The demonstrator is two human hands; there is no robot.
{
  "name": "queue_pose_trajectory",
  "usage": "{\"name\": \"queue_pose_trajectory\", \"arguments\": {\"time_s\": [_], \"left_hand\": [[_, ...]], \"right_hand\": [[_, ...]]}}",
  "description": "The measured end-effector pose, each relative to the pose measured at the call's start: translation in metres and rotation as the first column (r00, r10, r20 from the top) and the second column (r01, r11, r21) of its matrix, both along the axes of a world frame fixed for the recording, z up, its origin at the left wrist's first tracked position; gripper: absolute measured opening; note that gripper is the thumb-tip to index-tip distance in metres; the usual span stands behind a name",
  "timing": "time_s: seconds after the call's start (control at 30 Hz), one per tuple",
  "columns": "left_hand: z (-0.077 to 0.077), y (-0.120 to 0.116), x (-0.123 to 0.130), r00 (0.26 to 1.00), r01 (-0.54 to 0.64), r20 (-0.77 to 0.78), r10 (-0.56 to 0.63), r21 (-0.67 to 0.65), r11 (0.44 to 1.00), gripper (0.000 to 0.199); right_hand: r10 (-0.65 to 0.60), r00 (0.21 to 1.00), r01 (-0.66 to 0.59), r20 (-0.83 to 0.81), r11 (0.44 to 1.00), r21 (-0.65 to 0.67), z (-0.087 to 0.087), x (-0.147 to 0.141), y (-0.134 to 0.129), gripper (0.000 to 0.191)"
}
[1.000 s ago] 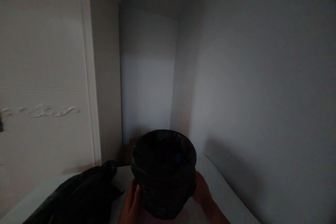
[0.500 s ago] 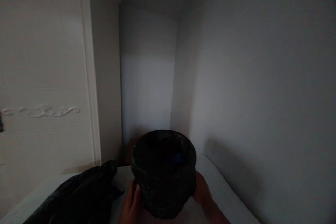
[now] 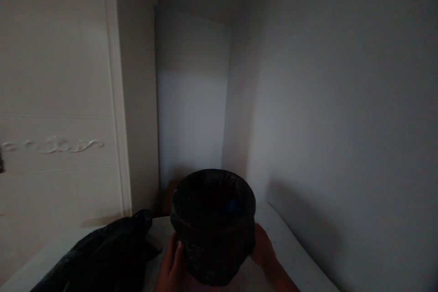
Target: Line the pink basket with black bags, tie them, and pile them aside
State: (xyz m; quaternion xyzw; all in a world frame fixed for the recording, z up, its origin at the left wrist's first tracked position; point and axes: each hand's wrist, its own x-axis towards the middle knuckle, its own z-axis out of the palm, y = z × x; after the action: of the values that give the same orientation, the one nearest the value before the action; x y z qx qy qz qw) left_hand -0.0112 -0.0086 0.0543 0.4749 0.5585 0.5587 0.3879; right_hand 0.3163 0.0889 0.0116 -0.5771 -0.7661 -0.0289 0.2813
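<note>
A round bin lined with a black plastic bag (image 3: 214, 246) stands upright at the lower middle, its mouth tilted slightly towards me. Something blue (image 3: 232, 206) shows dimly inside it. My left hand (image 3: 171, 264) holds the bin's lower left side, thumb against the bag. My right hand (image 3: 264, 247) grips its right side, the fingertips hidden behind it. Left of the bin lies a crumpled black plastic bag (image 3: 109, 255), touched by neither hand.
Beneath the bin and the loose bag is a pale, flat surface (image 3: 287, 242). A white wardrobe (image 3: 61, 77) with carved trim stands at the left. A grey wall (image 3: 335, 100) rises along the right. Something brown (image 3: 169, 194) shows behind the bin.
</note>
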Motion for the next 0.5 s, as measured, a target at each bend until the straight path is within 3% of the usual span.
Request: {"name": "queue_pose_trajectory", "arguments": {"time_s": [0.17, 0.5], "left_hand": [[-0.005, 0.001, -0.001, 1.0, 0.001, 0.011, -0.001, -0.01, 1.0, 0.1], [-0.018, 0.007, -0.006, 1.0, 0.003, 0.019, -0.004, 0.017, 1.0, 0.095]], "right_hand": [[-0.003, 0.998, 0.007, 0.064, 0.998, -0.066, -0.005, 0.002, 0.003, 0.066], [0.034, 0.997, -0.027, 0.067, 0.994, -0.106, -0.009, 0.005, 0.007, 0.063]]}}
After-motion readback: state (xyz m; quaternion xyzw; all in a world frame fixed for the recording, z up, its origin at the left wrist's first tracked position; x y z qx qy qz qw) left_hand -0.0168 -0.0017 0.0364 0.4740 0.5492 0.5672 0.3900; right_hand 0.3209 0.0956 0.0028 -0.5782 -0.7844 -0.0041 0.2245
